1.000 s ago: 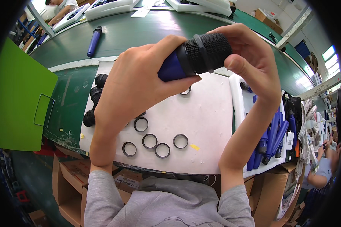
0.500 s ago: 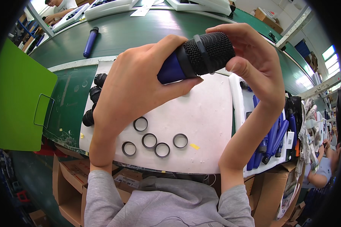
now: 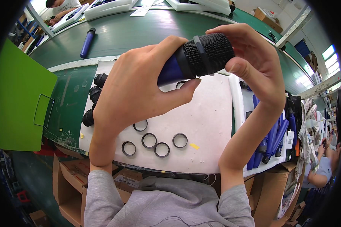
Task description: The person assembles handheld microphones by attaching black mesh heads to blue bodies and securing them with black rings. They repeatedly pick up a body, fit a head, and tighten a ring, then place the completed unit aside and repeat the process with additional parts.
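Observation:
Raised over the white work sheet is a blue microphone [image 3: 169, 72] with a black mesh head [image 3: 220, 50] and a dark band round the mesh. My left hand [image 3: 134, 81] is wrapped round its blue body, thumb below. At the tip of the mesh, my right hand [image 3: 255, 60] curls its fingers over the top and keeps its thumb against the lower side. Several black rings [image 3: 149, 134] lie on the sheet below; another ring [image 3: 180, 84] shows partly behind my left thumb. Black microphone heads [image 3: 95, 94] stand beside my left wrist, partly hidden by it.
Beyond the sheet runs a green conveyor belt [image 3: 140, 34] with another blue microphone [image 3: 88, 43] on it. Blue microphone bodies [image 3: 272, 136] fill a white foam tray at the right. A green panel [image 3: 19, 102] stands at the left, and cardboard boxes [image 3: 70, 189] sit below the bench.
The microphone on the belt has shifted slightly left. My left thumb has moved a little lower, uncovering a ring behind it. The person at the far left has bent forward.

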A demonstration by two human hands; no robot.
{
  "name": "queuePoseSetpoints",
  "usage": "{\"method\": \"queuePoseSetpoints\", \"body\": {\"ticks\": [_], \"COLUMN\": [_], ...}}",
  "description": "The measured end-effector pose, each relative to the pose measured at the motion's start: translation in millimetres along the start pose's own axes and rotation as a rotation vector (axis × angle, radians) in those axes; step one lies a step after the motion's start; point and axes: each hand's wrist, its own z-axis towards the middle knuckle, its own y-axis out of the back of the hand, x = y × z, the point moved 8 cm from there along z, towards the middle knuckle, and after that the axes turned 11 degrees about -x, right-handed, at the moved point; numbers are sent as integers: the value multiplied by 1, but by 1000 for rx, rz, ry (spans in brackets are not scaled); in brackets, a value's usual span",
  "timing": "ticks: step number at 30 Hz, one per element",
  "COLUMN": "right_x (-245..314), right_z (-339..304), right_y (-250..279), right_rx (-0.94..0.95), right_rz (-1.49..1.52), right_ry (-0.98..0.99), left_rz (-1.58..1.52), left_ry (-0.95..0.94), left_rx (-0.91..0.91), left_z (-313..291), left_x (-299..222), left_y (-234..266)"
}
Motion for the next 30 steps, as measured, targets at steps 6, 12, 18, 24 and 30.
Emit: {"method": "queuePoseSetpoints", "body": {"ticks": [6, 12, 18, 24, 30], "right_x": [1, -2, -1, 0, 0], "right_z": [0, 0, 0, -1, -2], "right_y": [0, 1, 0, 1, 3], "right_rx": [1, 13, 18, 20, 5], "right_rz": [-1, 6, -12, -22, -23], "right_ry": [-13, 2, 3, -10, -14], "left_rz": [4, 21, 24, 44, -19], "left_ry": [7, 1, 19, 21, -12], "left_rx": [8, 15, 12, 28, 23], "left_z": [0, 0, -1, -1, -1], "left_x": [0, 0, 0, -2, -2], "left_y": [-1, -3, -4, -5, -8]}}
